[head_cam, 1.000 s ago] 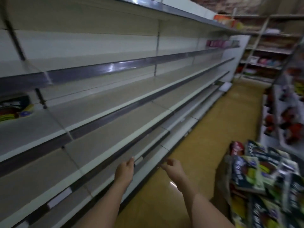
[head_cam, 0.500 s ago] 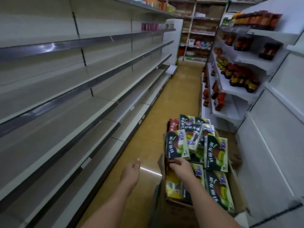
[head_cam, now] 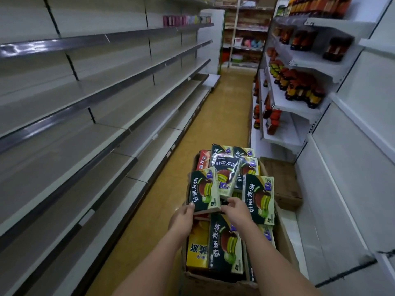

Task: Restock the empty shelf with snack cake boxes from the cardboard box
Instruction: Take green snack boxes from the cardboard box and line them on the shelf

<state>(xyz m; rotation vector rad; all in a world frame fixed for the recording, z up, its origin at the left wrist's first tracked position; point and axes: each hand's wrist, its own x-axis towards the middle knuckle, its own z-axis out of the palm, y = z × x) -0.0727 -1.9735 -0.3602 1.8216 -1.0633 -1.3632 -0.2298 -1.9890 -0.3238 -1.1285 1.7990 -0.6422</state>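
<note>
Aisle; snack cake box (head_cam: 204, 190) between hands (head_cam: 210, 215)

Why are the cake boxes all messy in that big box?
The snack cake boxes lie tilted and heaped at different angles in the cardboard box, not stacked neatly. The left hand and right hand hold one tipped box. Nothing looks spilled or torn.
</note>
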